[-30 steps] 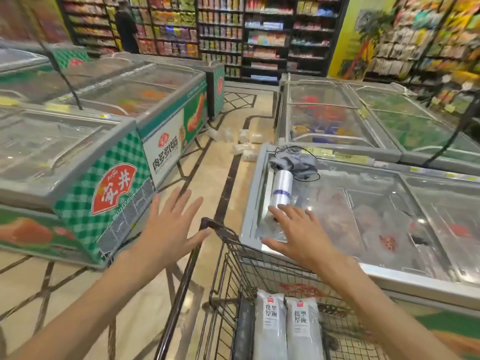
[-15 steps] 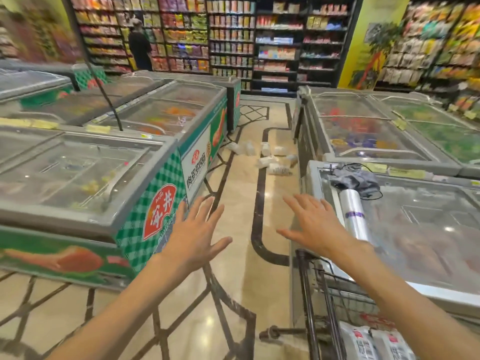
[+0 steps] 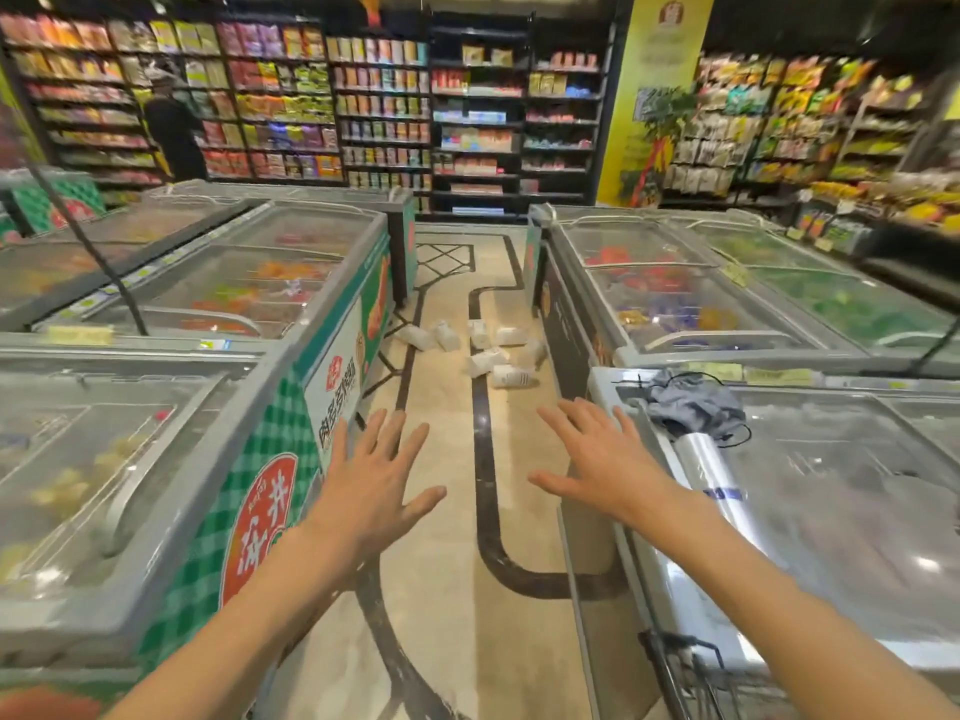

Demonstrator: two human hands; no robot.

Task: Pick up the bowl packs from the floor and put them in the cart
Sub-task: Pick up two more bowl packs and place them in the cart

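Several white bowl packs [image 3: 483,350] lie scattered on the tan floor far down the aisle between the freezers. My left hand [image 3: 376,485] is stretched out ahead at mid-frame, fingers spread, holding nothing. My right hand [image 3: 602,459] reaches forward beside it, also spread and empty. Both hands hover well short of the packs. Only a corner of the wire cart [image 3: 685,672] shows at the bottom right; its contents are out of view.
Glass-topped chest freezers line the aisle, a green-checked one [image 3: 249,459] on the left and a grey one [image 3: 779,485] on the right bearing a plastic film roll [image 3: 711,470] and a grey cloth [image 3: 691,402]. Stocked shelves [image 3: 384,106] close the far end, where a person [image 3: 171,127] stands.
The view has swung left and forward off the cart into the aisle. The cart has slid to the bottom right corner, and both open hands now point toward the packs.
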